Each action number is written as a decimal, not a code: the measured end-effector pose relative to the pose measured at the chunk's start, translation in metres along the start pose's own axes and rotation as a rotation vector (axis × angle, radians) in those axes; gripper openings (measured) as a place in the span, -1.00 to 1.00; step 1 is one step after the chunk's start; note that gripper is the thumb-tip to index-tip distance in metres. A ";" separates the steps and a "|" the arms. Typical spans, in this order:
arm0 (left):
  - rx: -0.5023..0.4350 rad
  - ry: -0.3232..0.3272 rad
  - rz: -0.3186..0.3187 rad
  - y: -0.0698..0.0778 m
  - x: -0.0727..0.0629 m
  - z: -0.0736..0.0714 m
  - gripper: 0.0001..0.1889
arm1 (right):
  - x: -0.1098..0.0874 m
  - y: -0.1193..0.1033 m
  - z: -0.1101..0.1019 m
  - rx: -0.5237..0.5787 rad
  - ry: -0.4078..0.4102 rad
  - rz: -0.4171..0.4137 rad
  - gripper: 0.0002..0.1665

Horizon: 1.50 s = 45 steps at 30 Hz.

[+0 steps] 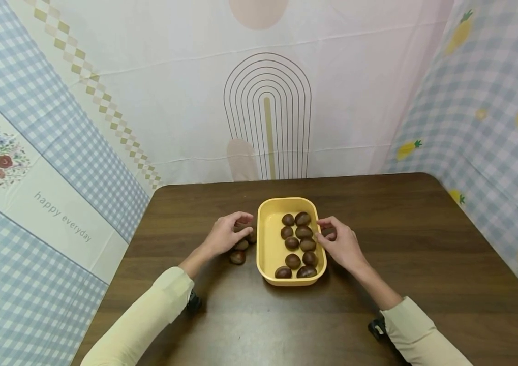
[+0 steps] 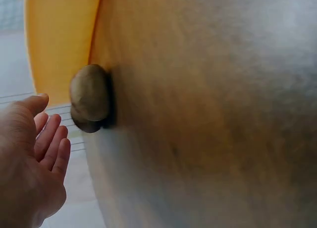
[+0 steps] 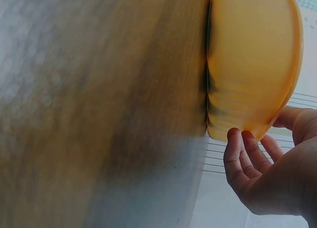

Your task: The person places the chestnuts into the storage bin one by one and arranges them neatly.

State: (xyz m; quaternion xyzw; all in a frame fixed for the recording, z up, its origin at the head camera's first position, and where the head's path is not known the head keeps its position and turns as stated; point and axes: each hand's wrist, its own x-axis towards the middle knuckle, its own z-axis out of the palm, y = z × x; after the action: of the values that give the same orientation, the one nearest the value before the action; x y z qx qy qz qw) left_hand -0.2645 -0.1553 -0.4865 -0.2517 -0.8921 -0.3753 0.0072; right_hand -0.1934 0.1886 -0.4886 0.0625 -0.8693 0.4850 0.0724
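Note:
A yellow rectangular container stands on the table, with several brown chestnuts lying in loose rows along its right side. My right hand is at its right rim; in the right wrist view the thumb goes behind the rim while the curled fingers lie at the outer wall. Left of the container, my left hand hovers by a small group of loose chestnuts, partly hiding them. Its thumb and fingers are apart and hold nothing. In the left wrist view two chestnuts overlap beside the container wall.
The dark wooden table reaches back to a patterned cloth hanging behind it. Checked cloths hang at both sides. A black wrist device sits under the right sleeve, and another under the left.

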 end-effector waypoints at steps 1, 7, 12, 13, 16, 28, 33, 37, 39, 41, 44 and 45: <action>-0.002 -0.004 -0.006 -0.001 -0.001 0.002 -0.62 | 0.000 0.000 0.000 0.000 -0.001 0.001 -0.62; 0.016 -0.020 -0.014 -0.005 -0.004 0.012 -0.58 | 0.000 0.000 0.000 -0.002 -0.002 -0.002 -0.62; 0.049 -0.039 -0.022 -0.004 -0.006 0.016 -0.55 | 0.000 0.000 0.000 0.002 -0.003 -0.006 -0.61; 0.048 -0.040 -0.022 -0.004 -0.007 0.017 -0.55 | -0.001 0.000 0.000 0.002 -0.003 -0.006 -0.61; 0.046 -0.042 -0.020 -0.004 -0.008 0.019 -0.54 | -0.001 0.000 0.000 0.005 -0.004 -0.007 -0.61; 0.027 -0.016 -0.035 -0.008 -0.011 0.024 -0.55 | -0.001 0.001 0.000 0.003 -0.005 -0.009 -0.61; -0.015 0.010 -0.032 -0.008 -0.011 0.026 -0.59 | -0.001 0.001 0.000 0.007 -0.005 -0.011 -0.61; -0.023 0.032 -0.033 -0.007 -0.010 0.024 -0.60 | -0.001 0.001 0.000 0.006 -0.003 -0.011 -0.61; -0.019 0.039 -0.033 -0.006 -0.009 0.022 -0.59 | -0.001 0.001 0.000 0.003 -0.002 -0.010 -0.61; -0.012 0.046 -0.031 -0.005 -0.007 0.019 -0.58 | 0.000 0.002 0.000 0.002 0.000 -0.009 -0.61; -0.004 0.055 -0.023 -0.004 -0.005 0.014 -0.57 | 0.000 0.002 -0.001 0.002 -0.002 -0.007 -0.61; -0.002 0.058 -0.020 -0.004 -0.005 0.013 -0.57 | 0.000 0.002 -0.001 0.002 -0.003 -0.006 -0.61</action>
State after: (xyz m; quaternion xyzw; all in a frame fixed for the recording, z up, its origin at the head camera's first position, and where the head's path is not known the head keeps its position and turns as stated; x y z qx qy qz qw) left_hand -0.2599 -0.1508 -0.4991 -0.2318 -0.8936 -0.3832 0.0289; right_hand -0.1936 0.1902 -0.4898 0.0659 -0.8687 0.4855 0.0725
